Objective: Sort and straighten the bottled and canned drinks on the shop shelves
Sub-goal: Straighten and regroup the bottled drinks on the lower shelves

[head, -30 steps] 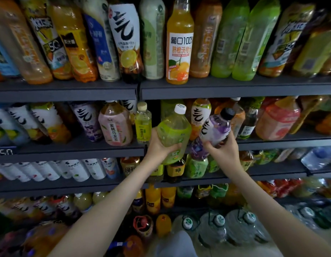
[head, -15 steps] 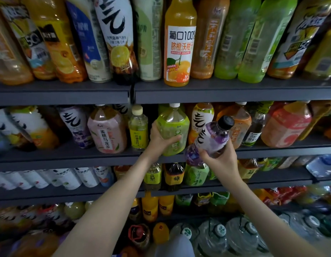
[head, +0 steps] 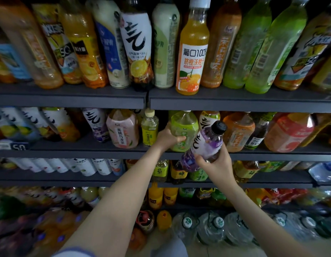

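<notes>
The green tea bottle (head: 183, 127) had gone back from in front of the shelves to the front edge of the second shelf (head: 105, 152), its cap tucked under the board above. The left hand (head: 168, 139) wrapped its faceted, translucent plastic body, thumb across the label. Just right of it and lower, the right hand (head: 214, 164) gripped the base of a purple sparkling-water bottle (head: 205, 143) (smooth, waisted, black-capped), tilted cap-up to the right. Left of the left hand stood a slim yellow bottle (head: 149, 127) and a squat pink oolong bottle (head: 122, 128).

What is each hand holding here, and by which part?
Left hand grips the green tea bottle around its lower body; right hand holds the tilted purple black-capped bottle by its lower half.
</notes>
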`<act>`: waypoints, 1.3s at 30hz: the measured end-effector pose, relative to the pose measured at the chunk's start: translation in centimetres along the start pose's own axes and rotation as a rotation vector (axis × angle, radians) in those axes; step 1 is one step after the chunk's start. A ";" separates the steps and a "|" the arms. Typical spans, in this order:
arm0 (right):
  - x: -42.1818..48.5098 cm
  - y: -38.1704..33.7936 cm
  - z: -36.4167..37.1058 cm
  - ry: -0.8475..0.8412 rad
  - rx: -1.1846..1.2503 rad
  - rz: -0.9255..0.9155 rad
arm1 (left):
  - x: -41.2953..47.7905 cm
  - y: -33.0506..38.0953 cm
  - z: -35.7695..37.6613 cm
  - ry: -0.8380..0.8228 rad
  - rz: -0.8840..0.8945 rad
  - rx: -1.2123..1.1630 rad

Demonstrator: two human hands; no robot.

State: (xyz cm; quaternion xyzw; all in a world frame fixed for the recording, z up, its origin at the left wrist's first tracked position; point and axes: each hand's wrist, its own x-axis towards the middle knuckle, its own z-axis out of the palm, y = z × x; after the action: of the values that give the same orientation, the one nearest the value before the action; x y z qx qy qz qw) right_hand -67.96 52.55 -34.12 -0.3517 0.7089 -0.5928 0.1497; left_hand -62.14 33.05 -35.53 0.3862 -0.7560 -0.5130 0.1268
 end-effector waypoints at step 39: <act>-5.8 -11.4 37.9 -0.080 -0.150 0.310 | -16.9 -17.7 -35.8 0.102 0.001 0.441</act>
State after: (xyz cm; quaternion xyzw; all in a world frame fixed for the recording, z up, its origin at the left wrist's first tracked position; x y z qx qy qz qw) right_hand -36.30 28.05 -34.10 -0.2716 0.7905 -0.4935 0.2406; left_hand -21.74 17.75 -31.78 0.4297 -0.8426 -0.3151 0.0775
